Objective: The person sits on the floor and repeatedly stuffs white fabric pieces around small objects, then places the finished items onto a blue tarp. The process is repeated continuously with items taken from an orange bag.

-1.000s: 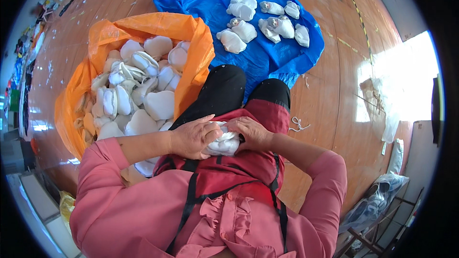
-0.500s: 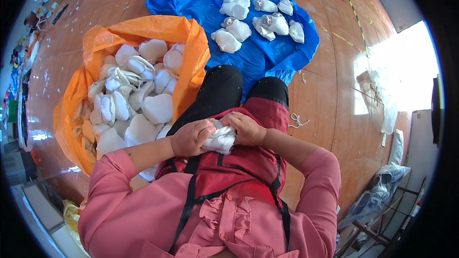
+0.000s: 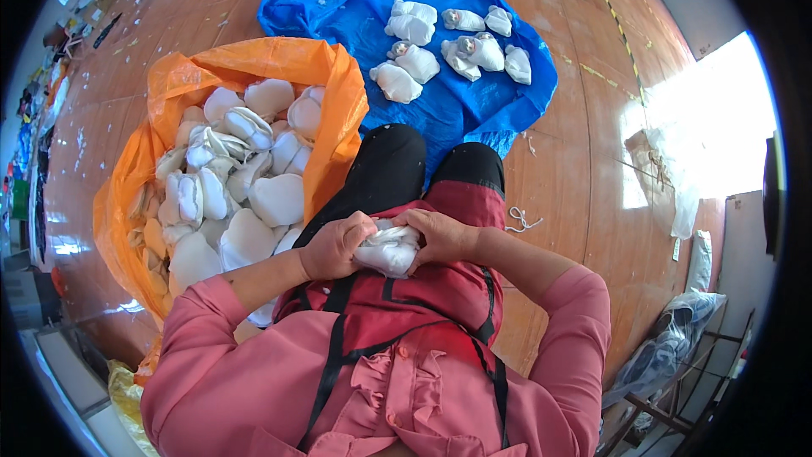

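Observation:
A bundle of white pads wrapped in cloth (image 3: 387, 256) rests over my lap, bunched and creased along its top. My left hand (image 3: 335, 247) grips its left side, thumb uppermost. On the other side my right hand (image 3: 443, 237) is closed round it, with the fingertips partly hidden. To my left stands an open orange woven sack (image 3: 254, 52), filled with loose white and cream cup-shaped foam pads (image 3: 247, 237). Similar white bundles (image 3: 397, 83) lie in a loose group on a blue plastic sheet (image 3: 330, 0) beyond my knees.
A white string (image 3: 523, 220) lies on the reddish-brown floor at the right of my knee. Clear plastic (image 3: 668, 178) hangs by the bright doorway. A metal rack with plastic-wrapped goods (image 3: 677, 330) stands at the lower right.
Both hands keep hold of the bundle and have turned it slightly, so more of its smooth lower side shows. My right elbow has moved a little outward. The view has shifted slightly.

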{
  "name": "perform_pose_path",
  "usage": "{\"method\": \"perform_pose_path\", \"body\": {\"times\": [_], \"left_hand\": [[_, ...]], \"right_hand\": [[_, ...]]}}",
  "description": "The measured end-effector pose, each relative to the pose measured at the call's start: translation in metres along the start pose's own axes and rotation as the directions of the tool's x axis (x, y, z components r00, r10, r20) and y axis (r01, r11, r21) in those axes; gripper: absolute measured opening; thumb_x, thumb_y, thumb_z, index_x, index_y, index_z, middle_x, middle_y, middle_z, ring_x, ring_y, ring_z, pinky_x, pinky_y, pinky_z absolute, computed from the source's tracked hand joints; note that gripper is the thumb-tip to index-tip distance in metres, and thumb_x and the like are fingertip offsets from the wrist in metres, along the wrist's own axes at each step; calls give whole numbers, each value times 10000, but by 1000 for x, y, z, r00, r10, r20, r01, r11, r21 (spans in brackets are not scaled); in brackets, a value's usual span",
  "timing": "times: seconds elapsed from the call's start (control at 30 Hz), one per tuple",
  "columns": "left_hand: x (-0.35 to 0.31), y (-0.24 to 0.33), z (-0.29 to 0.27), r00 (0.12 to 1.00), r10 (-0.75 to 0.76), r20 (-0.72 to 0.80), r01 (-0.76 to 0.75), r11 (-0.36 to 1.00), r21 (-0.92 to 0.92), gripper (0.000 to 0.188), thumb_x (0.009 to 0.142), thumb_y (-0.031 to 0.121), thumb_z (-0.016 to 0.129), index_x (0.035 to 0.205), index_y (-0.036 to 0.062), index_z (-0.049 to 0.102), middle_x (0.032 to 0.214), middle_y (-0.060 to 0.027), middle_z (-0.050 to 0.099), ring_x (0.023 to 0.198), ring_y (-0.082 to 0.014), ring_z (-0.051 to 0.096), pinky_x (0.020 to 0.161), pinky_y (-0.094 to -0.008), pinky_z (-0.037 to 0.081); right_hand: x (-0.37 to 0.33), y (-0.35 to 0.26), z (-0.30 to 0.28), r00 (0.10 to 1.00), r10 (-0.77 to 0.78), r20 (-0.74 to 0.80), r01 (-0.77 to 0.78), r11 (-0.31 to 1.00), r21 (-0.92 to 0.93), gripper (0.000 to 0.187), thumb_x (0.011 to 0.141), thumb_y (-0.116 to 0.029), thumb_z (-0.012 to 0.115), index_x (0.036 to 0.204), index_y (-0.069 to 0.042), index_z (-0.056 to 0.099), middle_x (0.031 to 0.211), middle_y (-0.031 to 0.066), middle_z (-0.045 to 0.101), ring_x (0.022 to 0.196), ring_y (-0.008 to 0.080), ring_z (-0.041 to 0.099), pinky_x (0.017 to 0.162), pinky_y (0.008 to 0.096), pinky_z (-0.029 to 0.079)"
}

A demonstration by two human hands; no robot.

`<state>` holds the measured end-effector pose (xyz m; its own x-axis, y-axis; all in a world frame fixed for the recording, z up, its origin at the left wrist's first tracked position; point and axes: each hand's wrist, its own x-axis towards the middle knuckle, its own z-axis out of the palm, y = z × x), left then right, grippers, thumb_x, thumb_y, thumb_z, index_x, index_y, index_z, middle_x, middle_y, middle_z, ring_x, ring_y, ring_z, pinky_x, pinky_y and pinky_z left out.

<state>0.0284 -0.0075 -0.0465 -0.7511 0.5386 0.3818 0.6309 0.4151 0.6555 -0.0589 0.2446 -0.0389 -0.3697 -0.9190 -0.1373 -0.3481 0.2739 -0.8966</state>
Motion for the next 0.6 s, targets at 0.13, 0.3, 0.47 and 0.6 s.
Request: {"method": "perform_pose_path", "body": {"times": [0.13, 0.3, 0.47, 0.6], "left_hand": [[-3, -9, 3, 999, -34, -26, 32, 998, -61, 564, 687, 87, 802, 1137, 19, 470, 1026, -171, 565, 902, -367, 628, 757, -411, 533], [-8, -12, -1, 997, -70, -30, 67, 993, -93, 608, 686, 55, 830, 1163, 45, 453, 1028, -162, 570, 907, -353, 612, 794, -393, 511], [-5, -12, -4, 999, -28, -29, 24, 991, -132, 610, 688, 26, 818, 1176, 59, 452, 1038, -153, 564, 937, -353, 607, 807, -407, 512], [-5, -19, -2, 999, -38, -32, 34, 993, -115, 622, 676, 8, 809, 1182, 64, 452, 1054, -153, 562, 964, -366, 606, 819, -412, 514]], "right_hand": [[7, 15, 1, 1000, -15, 4, 15, 1000, 10, 803, 621, -280, 912, 1265, -34, 500, 1182, 195, 595, 1126, 367, 579, 957, 401, 474], [16, 26, 12, 990, -124, -62, 119, 990, -71, 726, 630, -202, 883, 1232, -44, 509, 1153, 192, 600, 1114, 379, 577, 950, 420, 478], [18, 29, 20, 965, -223, -136, 203, 968, -144, 671, 632, -136, 857, 1203, -52, 516, 1136, 179, 610, 1097, 378, 586, 944, 432, 486], [19, 33, 25, 943, -248, -221, 216, 963, -159, 651, 631, -104, 845, 1191, -53, 518, 1133, 175, 616, 1077, 382, 599, 940, 438, 491]]}}
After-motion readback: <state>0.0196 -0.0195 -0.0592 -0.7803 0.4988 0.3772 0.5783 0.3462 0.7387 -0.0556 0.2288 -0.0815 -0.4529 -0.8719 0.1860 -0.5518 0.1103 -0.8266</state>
